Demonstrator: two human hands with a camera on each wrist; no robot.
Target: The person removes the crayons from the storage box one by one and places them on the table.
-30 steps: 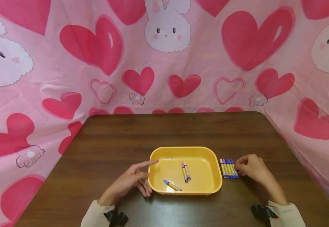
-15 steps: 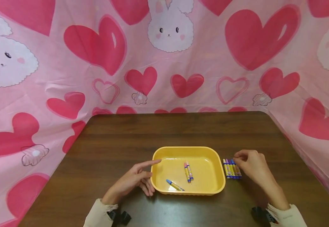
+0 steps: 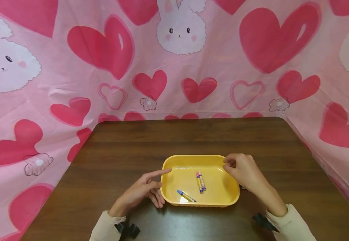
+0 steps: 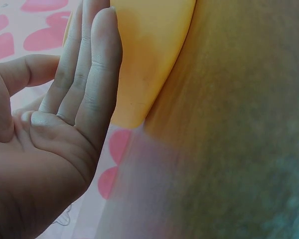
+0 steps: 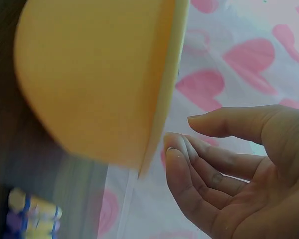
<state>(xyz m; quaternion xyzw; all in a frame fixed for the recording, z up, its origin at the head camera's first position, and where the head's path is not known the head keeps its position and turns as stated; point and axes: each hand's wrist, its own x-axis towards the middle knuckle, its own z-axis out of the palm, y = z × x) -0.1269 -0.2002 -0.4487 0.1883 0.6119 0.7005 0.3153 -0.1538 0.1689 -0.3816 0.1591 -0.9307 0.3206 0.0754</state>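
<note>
A yellow tray (image 3: 215,184) lies on the table with a blue crayon (image 3: 186,195) near its front wall. Two crayons with pinkish tips (image 3: 199,183) lie side by side in its middle. My left hand (image 3: 142,192) rests against the tray's left side, index finger over the rim; its fingers look straight in the left wrist view. My right hand (image 3: 247,174) hovers over the tray's right rim, fingers loosely bent. In the right wrist view a gap shows between thumb and fingertips, with nothing held. A row of crayons (image 5: 37,216) beside the tray is mostly hidden in the head view.
The dark wooden table (image 3: 150,144) reaches back to a pink curtain (image 3: 114,60) with hearts and rabbits. Curtain also hangs along both sides. A dark band with a small device (image 3: 265,222) sits at my right wrist.
My right hand has lifted off the crayon row and moved left to the tray's right rim. The left hand and the crayons in the tray stay put.
</note>
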